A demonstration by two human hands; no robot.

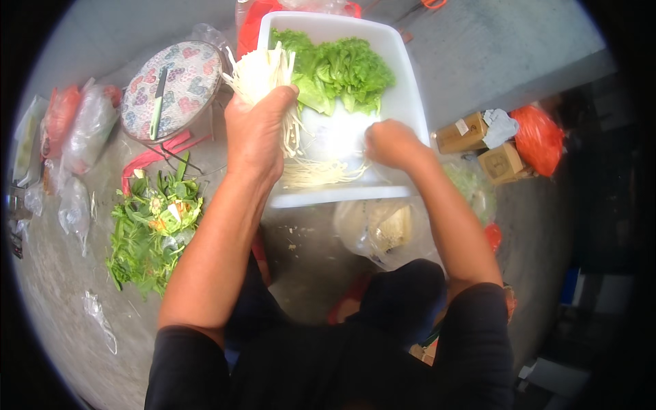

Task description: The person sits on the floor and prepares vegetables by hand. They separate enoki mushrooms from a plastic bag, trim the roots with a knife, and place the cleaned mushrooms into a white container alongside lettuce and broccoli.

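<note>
My left hand (pixel 256 133) is closed around a bunch of enoki mushrooms (pixel 263 72), lifted over the left side of a white plastic tub (pixel 342 197). Some strands hang down from the bunch beside my wrist. Inside the tub, green lettuce (pixel 345 68) lies toward the far end, and a pile of loose enoki strands (pixel 318 173) rests near the front wall. Over the tub's right half, my right hand (pixel 393 143) is closed with its fingertips pressed together by the ends of those strands. Whether it pinches any strand, I cannot make out.
At the left stands a round stool (pixel 174 85) with a patterned top and a green-handled knife (pixel 159 102). Vegetable trimmings (pixel 154 229) are heaped on the floor below it. A clear bag (pixel 386 229) sits under the tub's front edge. Cardboard boxes (pixel 461 134) and a red bag (pixel 538 140) lie right.
</note>
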